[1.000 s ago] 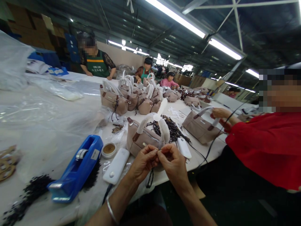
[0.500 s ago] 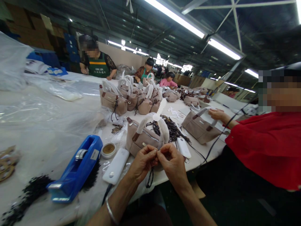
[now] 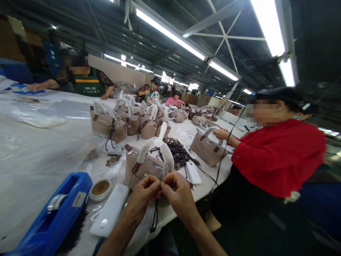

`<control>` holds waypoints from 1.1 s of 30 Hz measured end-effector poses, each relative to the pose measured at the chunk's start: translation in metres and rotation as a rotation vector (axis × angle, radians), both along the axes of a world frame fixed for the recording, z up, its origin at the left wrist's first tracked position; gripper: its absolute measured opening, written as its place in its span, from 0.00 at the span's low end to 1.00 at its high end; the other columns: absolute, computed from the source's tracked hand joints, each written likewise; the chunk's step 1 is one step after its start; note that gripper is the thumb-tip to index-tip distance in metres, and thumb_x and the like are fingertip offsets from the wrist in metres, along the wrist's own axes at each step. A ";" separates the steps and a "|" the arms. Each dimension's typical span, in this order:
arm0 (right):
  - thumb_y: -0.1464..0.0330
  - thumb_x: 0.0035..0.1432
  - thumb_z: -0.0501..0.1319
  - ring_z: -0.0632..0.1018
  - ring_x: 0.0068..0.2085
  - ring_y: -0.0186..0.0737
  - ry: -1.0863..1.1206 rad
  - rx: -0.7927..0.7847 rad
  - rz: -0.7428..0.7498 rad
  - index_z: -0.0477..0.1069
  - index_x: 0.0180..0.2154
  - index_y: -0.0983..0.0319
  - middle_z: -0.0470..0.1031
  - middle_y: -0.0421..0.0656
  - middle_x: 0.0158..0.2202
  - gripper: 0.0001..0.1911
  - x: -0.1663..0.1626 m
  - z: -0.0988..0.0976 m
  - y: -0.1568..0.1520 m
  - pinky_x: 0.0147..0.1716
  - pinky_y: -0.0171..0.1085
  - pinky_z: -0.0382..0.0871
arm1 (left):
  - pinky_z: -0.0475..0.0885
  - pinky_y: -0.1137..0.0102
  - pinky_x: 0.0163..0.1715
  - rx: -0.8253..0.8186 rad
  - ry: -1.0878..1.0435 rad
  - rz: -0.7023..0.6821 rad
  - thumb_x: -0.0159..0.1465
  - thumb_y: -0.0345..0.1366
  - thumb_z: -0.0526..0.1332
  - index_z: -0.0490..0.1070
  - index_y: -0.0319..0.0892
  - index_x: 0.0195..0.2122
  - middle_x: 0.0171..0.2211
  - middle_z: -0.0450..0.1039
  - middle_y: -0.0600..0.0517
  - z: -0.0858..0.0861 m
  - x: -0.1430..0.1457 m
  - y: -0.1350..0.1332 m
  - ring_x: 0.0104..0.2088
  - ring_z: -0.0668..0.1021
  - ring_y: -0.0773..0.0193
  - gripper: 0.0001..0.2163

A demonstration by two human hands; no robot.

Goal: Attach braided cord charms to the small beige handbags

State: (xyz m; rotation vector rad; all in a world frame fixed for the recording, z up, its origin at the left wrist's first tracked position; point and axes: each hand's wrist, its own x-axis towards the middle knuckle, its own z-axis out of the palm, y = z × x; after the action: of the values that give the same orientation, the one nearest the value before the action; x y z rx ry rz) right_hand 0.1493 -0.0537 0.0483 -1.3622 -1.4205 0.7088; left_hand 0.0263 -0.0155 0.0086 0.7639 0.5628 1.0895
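Note:
My left hand (image 3: 146,193) and my right hand (image 3: 177,190) are both closed in a pinch, fingertips meeting in front of a beige handbag (image 3: 149,164). From beneath my left fingers hangs a dark chain (image 3: 155,215), looped at its lower end. What my right fingertips grip is too small and covered to make out. The handbag stands upright with its two handles (image 3: 168,160) wrapped in white. A white toothed strip (image 3: 161,132) rises behind the handles. Behind the bag lies a pile of dark chains (image 3: 177,153).
To the left are a blue tape dispenser (image 3: 60,209), a roll of tape (image 3: 100,190) and a white handheld device (image 3: 110,209). More beige handbags (image 3: 106,124) stand farther back. On the right, a person in red (image 3: 277,156) handles another handbag (image 3: 206,147). A black cable (image 3: 226,142) hangs nearby.
My view has turned right, so everything sits farther left in it. My hands keep their pinch at the bag. The co-worker in the green apron has stretched an arm out to the left.

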 end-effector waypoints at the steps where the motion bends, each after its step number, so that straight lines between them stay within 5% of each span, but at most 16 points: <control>1: 0.68 0.55 0.61 0.73 0.27 0.35 0.009 0.001 -0.003 0.66 0.28 0.59 0.70 0.36 0.25 0.05 0.001 -0.001 0.001 0.26 0.33 0.67 | 0.65 0.74 0.26 -0.009 -0.013 -0.005 0.48 0.42 0.74 0.69 0.39 0.24 0.22 0.68 0.57 0.000 0.000 -0.001 0.23 0.70 0.71 0.16; 13: 0.67 0.46 0.66 0.65 0.20 0.29 0.423 -0.057 0.008 0.60 0.26 0.59 0.65 0.32 0.19 0.13 -0.003 -0.017 0.008 0.20 0.30 0.57 | 0.62 0.74 0.28 0.181 0.142 0.160 0.53 0.44 0.70 0.67 0.40 0.23 0.21 0.65 0.57 0.002 0.004 -0.005 0.25 0.67 0.69 0.15; 22: 0.63 0.43 0.72 0.65 0.18 0.27 0.768 -0.240 0.205 0.59 0.28 0.58 0.65 0.31 0.20 0.21 0.004 -0.025 0.009 0.19 0.29 0.56 | 0.62 0.73 0.28 0.362 0.217 0.008 0.52 0.43 0.71 0.71 0.39 0.21 0.22 0.67 0.55 -0.005 -0.009 0.012 0.26 0.68 0.67 0.14; 29: 0.59 0.50 0.68 0.72 0.22 0.35 0.231 -0.057 0.086 0.67 0.29 0.59 0.70 0.35 0.21 0.14 0.020 -0.015 0.005 0.22 0.33 0.64 | 0.61 0.72 0.27 0.333 0.296 0.022 0.52 0.43 0.69 0.71 0.39 0.23 0.21 0.69 0.54 -0.007 -0.008 0.016 0.24 0.68 0.67 0.13; 33: 0.61 0.49 0.68 0.78 0.37 0.46 -0.202 0.152 -0.174 0.74 0.41 0.58 0.78 0.45 0.36 0.17 0.052 -0.014 0.002 0.36 0.41 0.72 | 0.61 0.72 0.25 0.271 0.292 0.043 0.57 0.46 0.63 0.64 0.42 0.24 0.20 0.64 0.56 -0.006 -0.007 0.012 0.22 0.66 0.68 0.15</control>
State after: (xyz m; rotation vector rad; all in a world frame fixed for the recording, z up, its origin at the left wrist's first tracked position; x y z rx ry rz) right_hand 0.2014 -0.0514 0.0344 -1.4475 -1.4596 0.3503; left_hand 0.0198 -0.0039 0.0027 1.1639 0.6881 1.1145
